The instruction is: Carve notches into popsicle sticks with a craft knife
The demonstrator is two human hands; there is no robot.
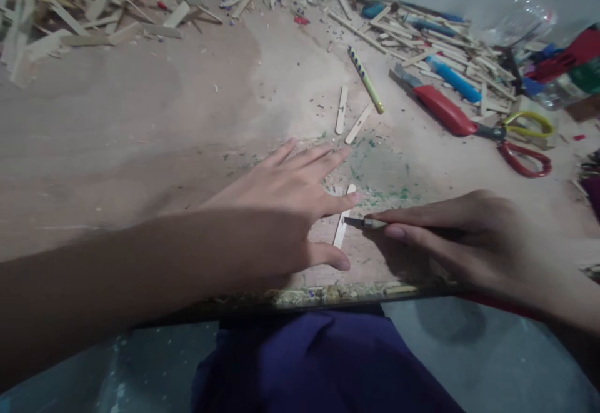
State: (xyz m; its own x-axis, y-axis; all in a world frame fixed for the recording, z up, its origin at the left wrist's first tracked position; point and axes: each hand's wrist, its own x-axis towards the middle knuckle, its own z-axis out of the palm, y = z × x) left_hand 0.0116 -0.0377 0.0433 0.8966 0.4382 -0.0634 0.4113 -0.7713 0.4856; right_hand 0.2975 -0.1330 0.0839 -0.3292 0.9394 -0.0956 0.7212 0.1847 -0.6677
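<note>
My left hand (300,197) lies spread on the wooden table, its index finger and thumb pressing near the two ends of a pale craft stick (344,220). A small dark mark or notch shows at the stick's middle. My right hand (450,232) pinches a small craft knife (368,222) with a dark blade and pale handle. The blade tip touches the stick's middle from the right. Beyond my left fingertips lie two more notched craft sticks, one nearly upright in view (342,110) and one slanted (359,124).
A yellow dotted pencil (365,80) lies behind the sticks. Scissors with red and yellow handles (527,125) and a red-handled cutter (443,109) are at right. Piles of sticks (94,0) fill the back left and back right. Shavings line the front edge (323,295).
</note>
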